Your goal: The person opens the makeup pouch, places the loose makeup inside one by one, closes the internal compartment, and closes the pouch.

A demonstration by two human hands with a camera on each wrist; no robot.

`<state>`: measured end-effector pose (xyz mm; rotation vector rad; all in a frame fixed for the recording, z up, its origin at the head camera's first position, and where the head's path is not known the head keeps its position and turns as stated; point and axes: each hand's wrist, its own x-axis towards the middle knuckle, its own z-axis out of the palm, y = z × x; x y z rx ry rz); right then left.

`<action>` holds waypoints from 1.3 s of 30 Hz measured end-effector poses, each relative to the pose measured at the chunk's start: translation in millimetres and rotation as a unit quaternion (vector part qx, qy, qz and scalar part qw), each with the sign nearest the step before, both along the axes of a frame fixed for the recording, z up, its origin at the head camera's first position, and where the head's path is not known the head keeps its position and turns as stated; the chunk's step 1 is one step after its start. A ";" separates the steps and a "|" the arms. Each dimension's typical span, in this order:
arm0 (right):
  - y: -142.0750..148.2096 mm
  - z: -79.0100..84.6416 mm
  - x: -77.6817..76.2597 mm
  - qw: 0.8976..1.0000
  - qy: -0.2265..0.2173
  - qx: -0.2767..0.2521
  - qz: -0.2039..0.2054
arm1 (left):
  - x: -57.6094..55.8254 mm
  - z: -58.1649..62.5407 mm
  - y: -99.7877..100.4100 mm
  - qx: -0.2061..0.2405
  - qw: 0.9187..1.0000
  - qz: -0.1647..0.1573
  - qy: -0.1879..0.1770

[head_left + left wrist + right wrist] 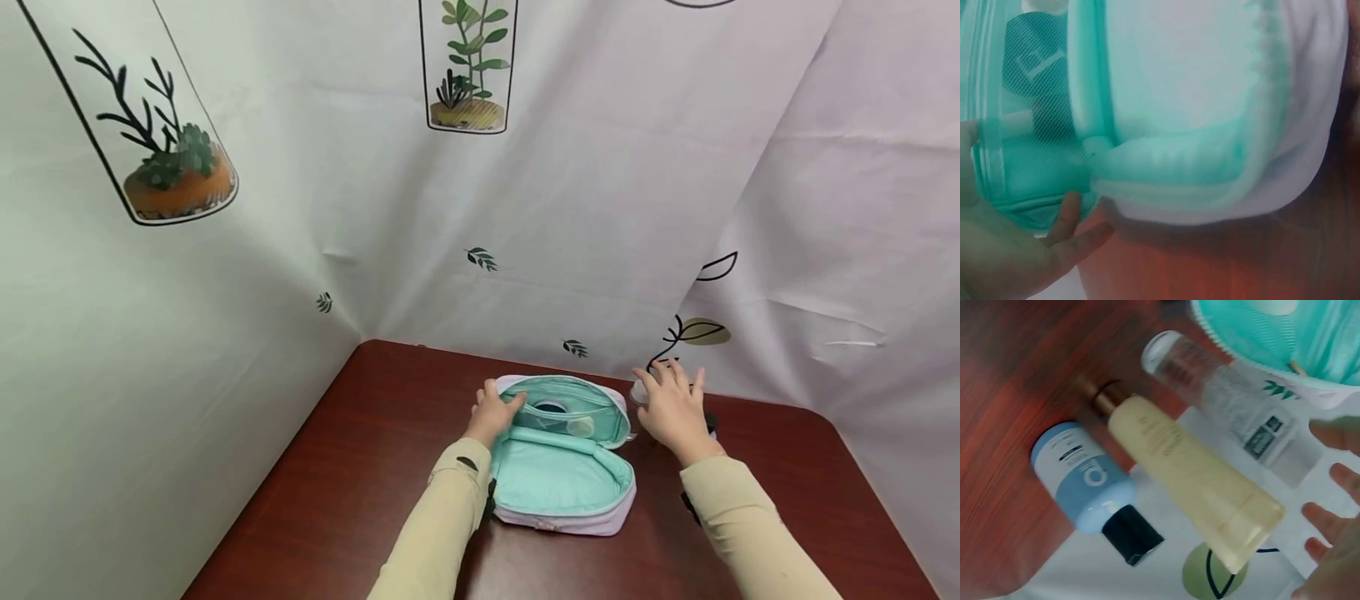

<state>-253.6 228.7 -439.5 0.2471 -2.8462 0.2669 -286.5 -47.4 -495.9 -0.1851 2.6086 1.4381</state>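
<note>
Clearly, most of the lettering stands beside the right hand (673,412): the blue bottle (1085,478) bears a large white mark with a ring like an "O", plus small print too blurred to read. The cream tube (1191,481) carries faint lines, also illegible, and the clear bottle (1229,406) shows a dark patch with pale characters that I cannot make out. In the case, behind the mesh pocket (1047,156), a dark round item (1032,53) has a pale mark resembling a "T" on its side.

The lilac case (558,475) with its teal lining lies unfolded on the reddish-brown worktop (360,492), its long axis running left to right, 1 half toward the person and the pocketed half toward the patterned cloth (600,208). All 3 containers appear upright to the right of it, long axes vertical: the blue bottle with its black cap upward, the cream tube on its brown cap, crimped end up, the clear bottle with its white end down.

The left hand (491,412) has its grip on the left rim of the pocketed half; the right hand's grip is empty, fingers spread near the clear bottle
</note>
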 end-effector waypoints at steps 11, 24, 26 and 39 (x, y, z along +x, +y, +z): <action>-3.5 -23.8 -0.6 0.997 0.079 -0.020 -0.006 | 1.8 0.7 -4.9 0.005 0.999 -0.016 -0.034; -11.4 -15.5 6.6 0.981 0.140 -0.120 -0.057 | 3.7 6.2 -5.5 -0.009 0.998 -0.034 -0.049; -13.2 -6.5 8.4 0.977 0.148 -0.137 -0.064 | 3.6 7.4 -6.3 -0.007 0.998 -0.035 -0.054; -33.0 42.4 19.0 0.884 0.206 -0.417 -0.049 | -0.1 8.6 -6.8 -0.008 0.997 -0.046 -0.066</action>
